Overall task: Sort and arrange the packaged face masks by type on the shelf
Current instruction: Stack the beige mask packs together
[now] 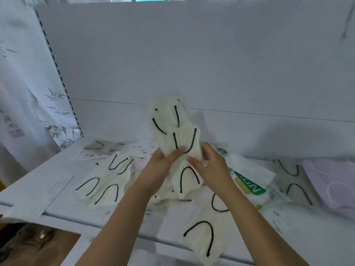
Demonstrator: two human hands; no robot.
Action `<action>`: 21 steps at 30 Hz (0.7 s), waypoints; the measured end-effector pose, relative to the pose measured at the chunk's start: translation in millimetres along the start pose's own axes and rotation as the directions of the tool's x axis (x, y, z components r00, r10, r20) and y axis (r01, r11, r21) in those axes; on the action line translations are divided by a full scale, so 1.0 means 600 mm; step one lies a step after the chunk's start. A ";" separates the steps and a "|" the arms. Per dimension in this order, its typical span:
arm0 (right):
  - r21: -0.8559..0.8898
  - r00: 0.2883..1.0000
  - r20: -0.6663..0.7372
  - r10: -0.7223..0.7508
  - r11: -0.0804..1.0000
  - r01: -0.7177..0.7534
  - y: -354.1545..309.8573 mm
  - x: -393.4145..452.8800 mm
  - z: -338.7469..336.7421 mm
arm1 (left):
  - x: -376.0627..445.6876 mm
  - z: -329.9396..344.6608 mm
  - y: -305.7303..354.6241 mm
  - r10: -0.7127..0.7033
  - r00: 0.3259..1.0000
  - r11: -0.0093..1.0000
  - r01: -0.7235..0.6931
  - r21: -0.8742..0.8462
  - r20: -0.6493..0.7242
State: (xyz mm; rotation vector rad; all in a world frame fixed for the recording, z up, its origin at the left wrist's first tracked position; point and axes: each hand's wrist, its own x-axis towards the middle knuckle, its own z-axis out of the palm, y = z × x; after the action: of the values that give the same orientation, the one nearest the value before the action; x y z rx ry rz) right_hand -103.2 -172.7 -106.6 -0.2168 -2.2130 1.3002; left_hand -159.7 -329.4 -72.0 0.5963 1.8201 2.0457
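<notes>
Both hands hold up a stack of cream packaged masks with black ear loops (179, 139) above the middle of the white shelf (63, 196). My left hand (163, 162) grips the stack's left edge, thumb pressed across its front. My right hand (210, 164) holds its right edge with fingers curled round it. More cream masks with black loops (107, 179) lie spread to the left. Another cream mask (207, 233) lies by the front edge under my right forearm. A white pack with a green label (249, 183) and a lilac mask pack (330, 181) lie to the right.
A white back panel (192, 54) closes the shelf behind. A grey mask pack (99, 146) lies at the back left. A perforated upright (57, 70) marks the shelf's left side, with a patterned curtain (23, 93) beyond. A brown surface (38, 244) shows below the front left.
</notes>
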 end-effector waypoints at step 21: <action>0.337 0.968 -0.049 0.247 0.916 -0.216 0.013 0.015 -0.029 | 0.038 0.050 -0.010 -0.068 0.998 0.987 0.067 0.143 0.000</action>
State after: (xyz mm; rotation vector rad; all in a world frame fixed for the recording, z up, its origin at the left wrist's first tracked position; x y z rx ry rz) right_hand -102.6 -152.0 -103.1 -0.4105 -1.9003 1.7303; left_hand -163.7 -291.7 -73.0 0.5686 1.9689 1.8808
